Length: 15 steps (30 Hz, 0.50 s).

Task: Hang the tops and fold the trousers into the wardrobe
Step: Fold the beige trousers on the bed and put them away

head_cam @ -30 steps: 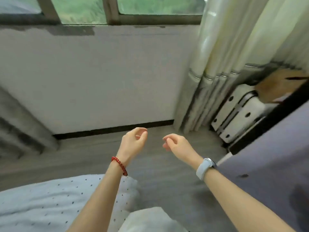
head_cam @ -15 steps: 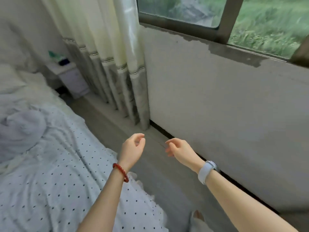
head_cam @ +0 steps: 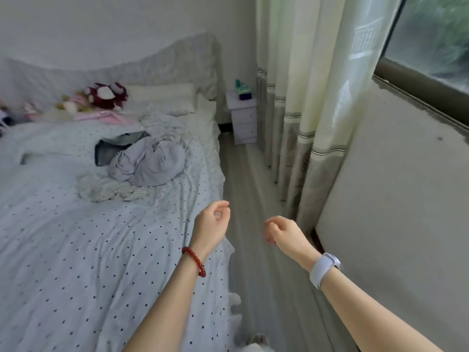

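Both hands are free. The left hand (head_cam: 212, 224) hangs over the near edge of the bed (head_cam: 76, 262), its fingers loosely curled and holding nothing. The right hand (head_cam: 284, 231) is beside it over the floor (head_cam: 253, 199), also loosely curled and empty. So neither grip has anything yet.

The clothes are well ahead of both grips and to the left, in the middle of the bed. Nearest to the hands is a pale crumpled cloth (head_cam: 106, 189). Just behind it lies a grey garment (head_cam: 152, 163) in a bundle, and behind that a dark piece (head_cam: 114, 148), partly under the grey one. I cannot tell which of these is a top and which is trousers.

The step, as I judge it, is to go to the pile and take one garment. It is better to lift the grey one first, because it lies on top. Take it with both hands at two points apart, then shake it open, so its kind becomes clear. Pulling the dark piece from below would probably drag the others.

The wardrobe is not in view.
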Each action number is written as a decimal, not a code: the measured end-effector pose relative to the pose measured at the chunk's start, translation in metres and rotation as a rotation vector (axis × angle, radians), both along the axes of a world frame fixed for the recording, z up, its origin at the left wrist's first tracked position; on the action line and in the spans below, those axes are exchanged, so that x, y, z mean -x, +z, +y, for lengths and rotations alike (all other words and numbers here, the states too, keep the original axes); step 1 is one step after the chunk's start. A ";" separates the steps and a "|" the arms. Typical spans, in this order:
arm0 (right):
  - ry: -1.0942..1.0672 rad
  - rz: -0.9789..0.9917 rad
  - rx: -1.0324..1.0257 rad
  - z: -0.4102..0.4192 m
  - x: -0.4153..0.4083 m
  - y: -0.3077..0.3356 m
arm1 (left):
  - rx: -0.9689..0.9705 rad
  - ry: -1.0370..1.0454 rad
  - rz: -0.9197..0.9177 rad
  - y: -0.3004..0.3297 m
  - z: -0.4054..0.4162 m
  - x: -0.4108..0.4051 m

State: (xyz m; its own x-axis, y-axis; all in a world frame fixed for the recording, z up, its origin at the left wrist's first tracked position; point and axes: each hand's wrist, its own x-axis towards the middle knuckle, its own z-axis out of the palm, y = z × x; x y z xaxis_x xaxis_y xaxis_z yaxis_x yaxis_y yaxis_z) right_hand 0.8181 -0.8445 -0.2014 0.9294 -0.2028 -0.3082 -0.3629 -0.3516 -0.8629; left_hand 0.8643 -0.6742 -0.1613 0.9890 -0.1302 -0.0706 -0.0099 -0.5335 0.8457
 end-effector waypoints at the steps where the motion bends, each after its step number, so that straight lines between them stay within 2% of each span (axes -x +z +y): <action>1: 0.032 -0.005 0.003 0.002 -0.015 -0.001 | -0.002 0.041 0.007 -0.002 0.005 -0.010; 8: 0.217 -0.051 0.072 0.010 -0.198 -0.015 | -0.016 0.248 -0.006 -0.023 0.041 -0.167; 12: 0.331 0.019 0.108 0.028 -0.319 -0.021 | 0.023 0.381 0.059 -0.040 0.066 -0.269; 15: 0.400 0.034 0.144 0.042 -0.386 -0.023 | 0.029 0.443 0.130 -0.054 0.078 -0.315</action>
